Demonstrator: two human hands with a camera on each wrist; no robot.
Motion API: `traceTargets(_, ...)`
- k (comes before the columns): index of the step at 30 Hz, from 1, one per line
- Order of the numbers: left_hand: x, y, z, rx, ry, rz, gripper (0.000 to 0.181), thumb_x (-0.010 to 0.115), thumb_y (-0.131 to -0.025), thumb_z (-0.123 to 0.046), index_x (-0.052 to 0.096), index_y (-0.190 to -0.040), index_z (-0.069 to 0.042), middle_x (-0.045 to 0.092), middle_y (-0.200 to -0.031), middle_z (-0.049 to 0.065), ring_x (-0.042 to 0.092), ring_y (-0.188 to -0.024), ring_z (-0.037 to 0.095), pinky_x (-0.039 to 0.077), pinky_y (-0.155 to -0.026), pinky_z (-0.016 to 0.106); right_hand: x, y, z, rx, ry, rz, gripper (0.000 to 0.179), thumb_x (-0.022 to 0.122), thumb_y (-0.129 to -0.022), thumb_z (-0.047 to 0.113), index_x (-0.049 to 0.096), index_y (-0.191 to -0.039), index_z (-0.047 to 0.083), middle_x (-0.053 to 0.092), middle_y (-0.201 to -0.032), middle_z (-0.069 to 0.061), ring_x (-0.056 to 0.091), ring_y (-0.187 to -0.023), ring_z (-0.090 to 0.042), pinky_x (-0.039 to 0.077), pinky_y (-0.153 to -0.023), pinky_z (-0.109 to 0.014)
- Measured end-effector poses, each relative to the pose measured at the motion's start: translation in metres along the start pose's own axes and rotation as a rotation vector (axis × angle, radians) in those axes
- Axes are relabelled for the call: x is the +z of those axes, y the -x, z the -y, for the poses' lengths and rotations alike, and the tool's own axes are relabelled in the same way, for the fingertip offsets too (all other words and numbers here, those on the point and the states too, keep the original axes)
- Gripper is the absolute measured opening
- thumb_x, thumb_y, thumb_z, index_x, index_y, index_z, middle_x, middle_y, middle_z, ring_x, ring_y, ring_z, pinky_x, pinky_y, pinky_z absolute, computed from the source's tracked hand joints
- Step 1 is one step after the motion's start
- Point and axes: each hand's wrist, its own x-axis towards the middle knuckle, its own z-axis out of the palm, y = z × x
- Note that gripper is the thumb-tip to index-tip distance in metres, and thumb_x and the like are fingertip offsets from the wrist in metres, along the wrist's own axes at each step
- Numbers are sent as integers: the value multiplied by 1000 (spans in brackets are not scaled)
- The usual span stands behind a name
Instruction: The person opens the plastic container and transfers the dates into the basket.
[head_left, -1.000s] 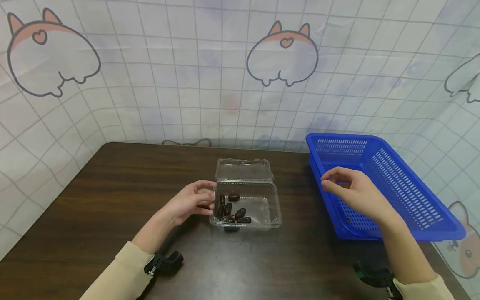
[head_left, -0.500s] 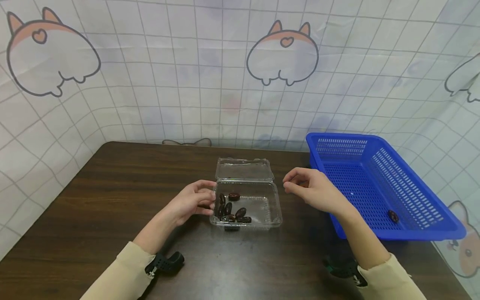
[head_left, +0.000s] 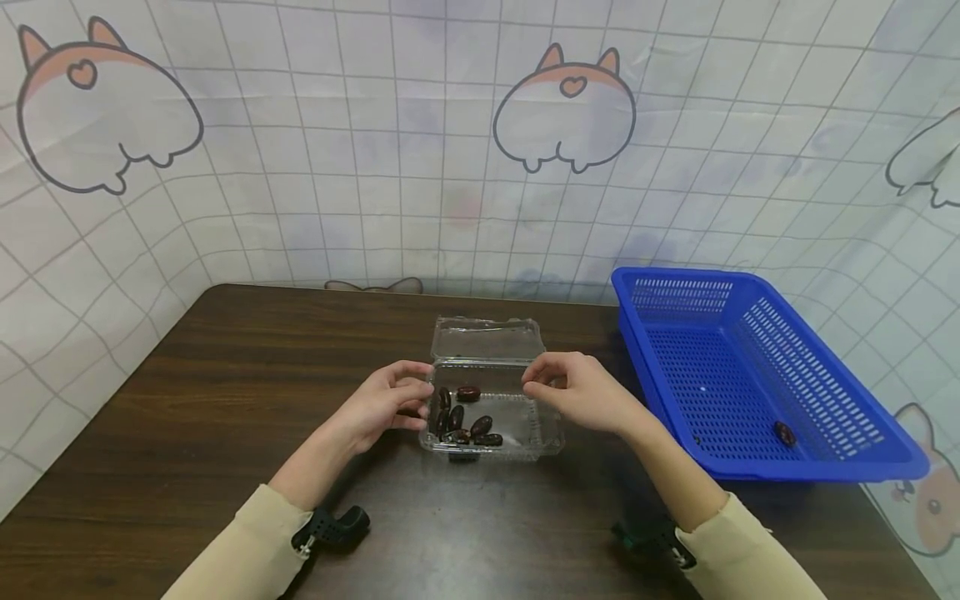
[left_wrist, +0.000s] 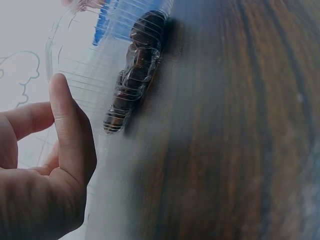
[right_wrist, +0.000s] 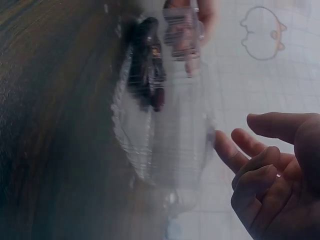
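A clear plastic clamshell box [head_left: 517,417] stands on the table with its lid [head_left: 489,340] folded back. Several dark brown dates [head_left: 482,426] lie mostly in its left half. My left hand [head_left: 384,406] rests against the box's left side, fingers spread along the wall; in the left wrist view a straight finger [left_wrist: 70,125] meets the clear plastic. Over the right side of the box hovers my right hand [head_left: 581,390], thumb and index finger apart and nothing between them. The right wrist view shows its fingers [right_wrist: 227,150] loosely bent near the box wall.
To the right stands a blue plastic basket [head_left: 637,367] with slotted walls, a single date [head_left: 784,433] on its floor. The dark wooden table [head_left: 225,400] meets a tile-patterned cloth backdrop [head_left: 337,167] behind and at the sides.
My right hand has moved left from over the blue basket to the box's right side, bringing the date in the basket into sight. The left hand and box stay in place.
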Motion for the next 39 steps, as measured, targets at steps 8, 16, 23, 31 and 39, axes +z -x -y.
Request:
traceTargets(8,1,0,1,0,-5,-22,44,60,-105,-13,46,-144,1,62,-110,16,62,-78,18,60,-68,29,17,-13,0,-14,33,37,23,66,-101,22,72,-118,7,72,-105,3,67,-97,-15,55,-85,-41)
traceTargets(16,3,-2,3,18,4,-36,43,61,-105,-16,47,-143,1,64,-103,10,62,-76,17,60,-69,30,31,-21,6,-28,69,72,24,66,-101,16,71,-122,4,72,-110,-3,68,-94,-18,56,-82,-40)
traceTargets(23,3,-2,3,8,10,-53,42,61,-105,-15,49,-142,0,62,-109,15,63,-75,17,60,-69,28,41,-29,5,-58,99,62,25,68,-98,14,71,-120,2,72,-114,-8,67,-107,-23,55,-90,-45)
traceTargets(31,3,-2,2,1,18,-54,43,62,-104,-13,49,-142,1,63,-110,16,64,-74,16,60,-68,28,51,-34,5,-50,118,35,25,69,-98,11,70,-120,1,72,-117,-11,66,-113,-29,53,-96,-47)
traceTargets(39,3,-2,0,-10,38,-37,44,64,-102,-10,48,-141,3,63,-105,14,64,-73,16,60,-67,28,58,-38,6,-59,156,31,23,70,-97,11,71,-118,3,72,-116,-10,66,-114,-29,53,-97,-47)
